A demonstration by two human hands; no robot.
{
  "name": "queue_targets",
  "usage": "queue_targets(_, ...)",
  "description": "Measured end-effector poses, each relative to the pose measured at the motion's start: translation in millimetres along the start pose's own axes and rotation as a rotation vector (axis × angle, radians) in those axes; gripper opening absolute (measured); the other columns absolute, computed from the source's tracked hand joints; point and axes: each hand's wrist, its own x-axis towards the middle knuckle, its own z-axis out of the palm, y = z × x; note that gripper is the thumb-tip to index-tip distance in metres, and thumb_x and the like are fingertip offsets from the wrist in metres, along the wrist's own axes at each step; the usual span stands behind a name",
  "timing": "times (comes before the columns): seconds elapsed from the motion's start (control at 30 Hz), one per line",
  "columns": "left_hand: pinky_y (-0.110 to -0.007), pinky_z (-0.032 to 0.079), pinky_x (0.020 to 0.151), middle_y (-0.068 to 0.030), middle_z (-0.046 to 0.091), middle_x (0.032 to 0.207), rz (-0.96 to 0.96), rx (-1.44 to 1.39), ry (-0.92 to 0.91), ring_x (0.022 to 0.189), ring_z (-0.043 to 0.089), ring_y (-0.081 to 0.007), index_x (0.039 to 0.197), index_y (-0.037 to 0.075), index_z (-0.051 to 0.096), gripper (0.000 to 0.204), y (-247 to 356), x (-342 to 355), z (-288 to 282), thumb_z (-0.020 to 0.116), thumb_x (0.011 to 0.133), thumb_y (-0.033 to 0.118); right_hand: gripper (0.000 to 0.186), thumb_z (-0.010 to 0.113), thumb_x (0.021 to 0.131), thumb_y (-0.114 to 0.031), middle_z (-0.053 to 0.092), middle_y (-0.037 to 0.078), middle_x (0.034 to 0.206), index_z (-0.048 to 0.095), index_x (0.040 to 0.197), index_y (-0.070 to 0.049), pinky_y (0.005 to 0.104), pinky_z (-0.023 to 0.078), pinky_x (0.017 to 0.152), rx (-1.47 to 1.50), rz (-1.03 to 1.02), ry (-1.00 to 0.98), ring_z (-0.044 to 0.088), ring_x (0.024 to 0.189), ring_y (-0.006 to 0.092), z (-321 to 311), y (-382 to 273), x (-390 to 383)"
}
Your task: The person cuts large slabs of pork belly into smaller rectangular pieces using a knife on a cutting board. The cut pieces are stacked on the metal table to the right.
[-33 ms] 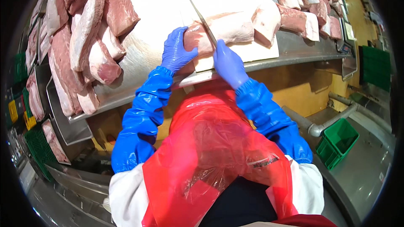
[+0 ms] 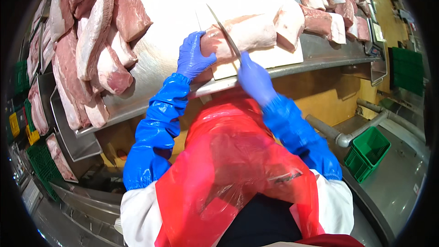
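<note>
My left hand [image 2: 194, 57], in a purple glove, is closed on the left end of a long piece of pale pink meat with white fat [image 2: 251, 32], lying on a white cutting board [image 2: 283, 64]. My right hand [image 2: 254, 77], also gloved, grips the handle of a long knife [image 2: 222, 27], whose blade crosses diagonally over the meat just right of my left fingers. Another thick fatty cut [image 2: 288, 23] lies against that piece's right end.
Piles of meat cuts lie left [image 2: 91, 41] and right [image 2: 324, 18] on the steel table [image 2: 137, 110]. Green crates stand lower right [image 2: 366, 153] and far left [image 2: 41, 164]. A metal pipe [image 2: 343, 139] runs below the table at right.
My right hand and the knife have shifted toward me and slightly right, the blade sliding across the meat. My left hand has moved only slightly.
</note>
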Motion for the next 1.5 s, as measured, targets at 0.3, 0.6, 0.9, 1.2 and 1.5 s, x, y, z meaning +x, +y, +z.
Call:
queue_targets(0.3, -0.048, 0.045, 0.096, -0.019, 0.058, 0.121, 0.173, 0.178, 0.035, 0.109, 0.054, -0.0384, 0.125, 0.003, 0.053, 0.065, 0, 6, 20, 0.071, 0.068, 0.028, 0.022, 0.048, 0.092, -0.017, 0.065, 0.028, 0.082, 0.048, 0.107, -0.001, 0.0568, 0.049, 0.069, 0.024, -0.011, 0.162, 0.063, 0.079, 0.0468, 40, 9, 67)
queue_targets(0.6, -0.047, 0.049, 0.093, -0.0238, 0.059, 0.127, -0.281, 0.45, -0.128, 0.114, 0.06, -0.0387, 0.132, 0.007, 0.052, 0.076, -45, 134, -61, 0.075, 0.067, 0.039, 0.016, 0.051, 0.096, -0.02, 0.062, 0.026, 0.078, 0.049, 0.102, -0.005, 0.0562, 0.047, 0.064, 0.143, 0.07, -0.015, 0.061, 0.074, 0.0467, 7, 90, -130)
queue_targets(0.9, -0.065, 0.027, 0.109, -0.0277, 0.025, 0.152, -0.517, 0.77, 0.231, 0.141, 0.021, -0.0504, 0.151, 0.023, 0.032, 0.094, -77, 222, -45, 0.072, 0.073, 0.058, 0.028, 0.055, 0.101, -0.018, 0.052, 0.003, 0.077, 0.043, 0.122, -0.005, 0.028, 0.046, 0.048, 1.572, 0.095, -0.16, 0.054, 0.058, 0.0117, -9, 34, 0)
queue_targets(1.2, -0.043, 0.046, 0.097, -0.0205, 0.051, 0.116, -0.508, 0.071, 0.773, 0.11, 0.051, -0.0372, 0.124, 0.003, 0.043, 0.073, -83, 71, -30, 0.079, 0.062, 0.012, 0.028, 0.053, 0.101, -0.022, 0.061, 0.016, 0.093, 0.052, 0.12, -0.001, 0.0426, 0.054, 0.079, 0.596, -0.152, 0.397, 0.064, 0.089, 0.0255, 82, 64, 122)
queue_targets(1.5, -0.037, 0.047, 0.099, -0.0129, 0.058, 0.128, -0.092, -1.963, 0.778, 0.111, 0.058, -0.0238, 0.131, 0.005, 0.053, 0.042, -67, -132, -155, 0.049, 0.097, 0.028, 0.032, 0.053, 0.098, -0.028, 0.059, 0.017, 0.079, 0.054, 0.093, 0.004, 0.0392, 0.046, 0.067, 0.324, -0.086, 0.772, 0.053, 0.07, 0.0232, -105, 271, 195)
